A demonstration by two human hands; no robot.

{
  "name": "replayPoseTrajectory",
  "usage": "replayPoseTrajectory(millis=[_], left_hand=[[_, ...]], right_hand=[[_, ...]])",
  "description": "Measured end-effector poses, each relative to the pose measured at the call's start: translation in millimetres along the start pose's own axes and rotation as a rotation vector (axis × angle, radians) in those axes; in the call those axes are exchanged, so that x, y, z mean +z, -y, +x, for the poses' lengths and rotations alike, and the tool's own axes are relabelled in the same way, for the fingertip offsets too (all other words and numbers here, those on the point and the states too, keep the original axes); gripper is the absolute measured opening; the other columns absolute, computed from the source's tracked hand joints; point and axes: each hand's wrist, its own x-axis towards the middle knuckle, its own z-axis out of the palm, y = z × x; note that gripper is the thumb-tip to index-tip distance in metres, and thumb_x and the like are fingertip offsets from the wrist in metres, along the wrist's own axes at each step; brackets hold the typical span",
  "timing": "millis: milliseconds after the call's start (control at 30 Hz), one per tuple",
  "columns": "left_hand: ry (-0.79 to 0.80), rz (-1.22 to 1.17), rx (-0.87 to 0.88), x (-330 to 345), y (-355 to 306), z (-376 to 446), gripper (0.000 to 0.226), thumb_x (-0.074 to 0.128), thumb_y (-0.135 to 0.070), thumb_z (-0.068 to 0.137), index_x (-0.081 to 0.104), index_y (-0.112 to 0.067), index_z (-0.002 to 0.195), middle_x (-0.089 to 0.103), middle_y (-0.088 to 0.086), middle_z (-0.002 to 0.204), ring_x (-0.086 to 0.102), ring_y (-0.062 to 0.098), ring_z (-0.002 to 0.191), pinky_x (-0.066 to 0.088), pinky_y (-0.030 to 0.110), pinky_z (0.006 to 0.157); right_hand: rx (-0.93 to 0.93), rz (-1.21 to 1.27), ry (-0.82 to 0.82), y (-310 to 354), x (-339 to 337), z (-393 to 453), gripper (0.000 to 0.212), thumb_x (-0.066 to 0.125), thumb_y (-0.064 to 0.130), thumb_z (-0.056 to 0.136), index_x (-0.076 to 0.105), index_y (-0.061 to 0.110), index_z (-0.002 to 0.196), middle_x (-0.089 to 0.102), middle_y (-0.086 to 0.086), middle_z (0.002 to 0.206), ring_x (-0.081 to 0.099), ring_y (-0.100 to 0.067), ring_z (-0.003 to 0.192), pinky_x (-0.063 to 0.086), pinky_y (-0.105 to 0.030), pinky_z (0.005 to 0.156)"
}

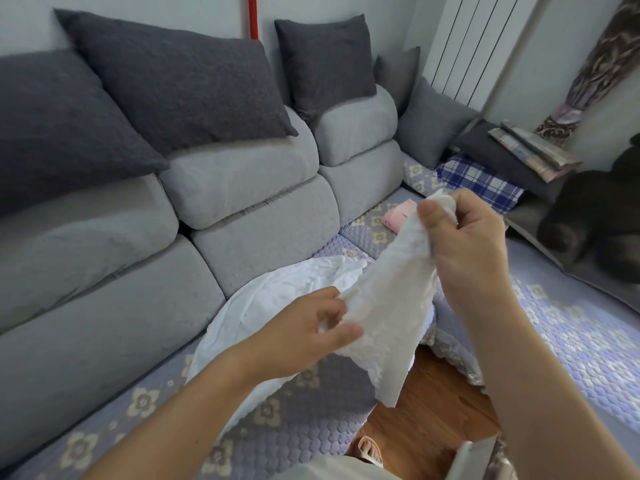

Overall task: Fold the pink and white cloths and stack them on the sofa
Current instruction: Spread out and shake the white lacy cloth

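Dark grey textured cushions (180,84) lean along the backrest; a blue-and-white plaid cloth (479,183) lies at the far corner beside a stack of folded patterned fabrics (535,152); a white ribbed radiator (464,46) stands on the wall; brown wooden floor (433,407) shows below, with a pale sandal (370,452) on it.

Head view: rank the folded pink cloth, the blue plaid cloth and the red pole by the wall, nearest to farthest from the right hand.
From the right hand:
1. Folded pink cloth, on the sofa seat just left of the hand.
2. Blue plaid cloth, behind the hand toward the corner.
3. Red pole, against the wall, far up-left behind the cushions.
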Motion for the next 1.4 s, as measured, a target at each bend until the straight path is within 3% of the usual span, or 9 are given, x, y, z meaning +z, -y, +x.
replayPoseTrajectory(millis=[167, 367, 467, 633, 867, 1000, 1100, 1233, 1400], left_hand=[[0.039, 0.055, 0.063, -5, 5, -9, 0.038, 0.06, -0.015, 0.093, 0.043, -0.008, 0.06, 0.041, 0.006, 0.076, 0.043, 0.024, 0.067, 0.04, 0.042, 0.066], [-0.288, 0.226, 0.202, -9, 14, -15, 0.043, 0.062, -0.028, 0.097, 0.039, -0.03, 0.061, 0.039, -0.01, 0.059, 0.037, 0.007, 0.057, 0.03, 0.014, 0.058], [-0.435, -0.019, 0.138, -9, 9, -21, 0.019, 0.073, -0.023, 0.09, 0.067, -0.02, 0.072, 0.06, 0.0, 0.068, 0.055, 0.011, 0.065, 0.044, 0.017, 0.067], [-0.284, -0.461, -0.032, -23, -7, -23, 0.018, 0.08, -0.006, 0.079, 0.063, -0.009, 0.073, 0.064, 0.012, 0.076, 0.061, 0.022, 0.072, 0.052, 0.032, 0.07], [-0.482, -0.22, 0.045, -115, -86, 28, 0.02, 0.071, -0.009, 0.091, 0.062, -0.026, 0.097, 0.062, -0.004, 0.078, 0.055, 0.018, 0.066, 0.046, 0.038, 0.067], [-0.588, 0.401, 0.119, -166, -155, 37, 0.021, 0.057, -0.036, 0.099, 0.068, -0.021, 0.089, 0.063, -0.003, 0.071, 0.056, 0.01, 0.062, 0.048, 0.026, 0.062], [-0.778, 0.759, 0.098, -190, -165, 46, 0.027, 0.043, -0.041, 0.104, 0.054, -0.02, 0.09, 0.064, 0.002, 0.076, 0.062, 0.028, 0.073, 0.051, 0.041, 0.068], [-0.724, 0.494, 0.392, -168, -178, 49, 0.01, 0.06, -0.023, 0.098, 0.059, -0.019, 0.09, 0.066, -0.005, 0.076, 0.06, 0.012, 0.066, 0.046, 0.022, 0.061], [-0.608, -0.26, 0.063, -180, -183, 50, 0.012, 0.067, -0.016, 0.094, 0.065, -0.018, 0.082, 0.069, 0.006, 0.086, 0.061, 0.02, 0.077, 0.049, 0.033, 0.069]], right_hand=[[-0.057, -0.044, 0.035, -3, 1, -1, 0.032, 0.068, 0.029, 0.093, 0.054, 0.004, 0.079, 0.049, -0.016, 0.071, 0.047, -0.022, 0.065, 0.044, -0.041, 0.06], [-0.013, -0.013, -0.175, -9, -4, 7, 0.027, 0.066, 0.025, 0.095, 0.052, 0.015, 0.073, 0.042, 0.011, 0.061, 0.038, -0.003, 0.054, 0.037, -0.02, 0.05], [-0.006, 0.014, -0.275, -10, -6, 16, 0.034, 0.065, 0.025, 0.096, 0.046, 0.022, 0.068, 0.04, 0.013, 0.06, 0.037, 0.001, 0.051, 0.035, -0.015, 0.048], [-0.143, -0.085, -0.335, 2, -6, 37, 0.033, 0.059, 0.029, 0.098, 0.04, 0.025, 0.071, 0.038, 0.011, 0.067, 0.035, 0.0, 0.059, 0.034, -0.017, 0.056], [-0.52, -0.258, -0.439, 85, 7, 107, 0.029, 0.046, 0.03, 0.105, 0.05, 0.007, 0.088, 0.039, 0.012, 0.061, 0.037, -0.009, 0.058, 0.032, -0.026, 0.055], [-0.774, -0.101, -0.493, 145, 7, 137, 0.017, 0.045, 0.023, 0.102, 0.048, 0.021, 0.085, 0.046, 0.018, 0.062, 0.042, 0.0, 0.057, 0.03, -0.011, 0.058], [-0.81, -0.364, -0.323, 150, 15, 149, 0.018, 0.046, 0.022, 0.101, 0.052, 0.009, 0.091, 0.049, 0.006, 0.07, 0.042, -0.014, 0.061, 0.04, -0.03, 0.059], [-0.478, -0.088, -0.41, 166, 4, 173, 0.02, 0.046, 0.027, 0.102, 0.045, 0.015, 0.087, 0.045, 0.01, 0.071, 0.039, -0.008, 0.061, 0.031, -0.03, 0.062], [-0.405, -0.068, -0.242, 167, -1, 166, 0.03, 0.05, 0.031, 0.101, 0.038, 0.024, 0.075, 0.039, 0.009, 0.071, 0.036, -0.007, 0.061, 0.034, -0.027, 0.057]])
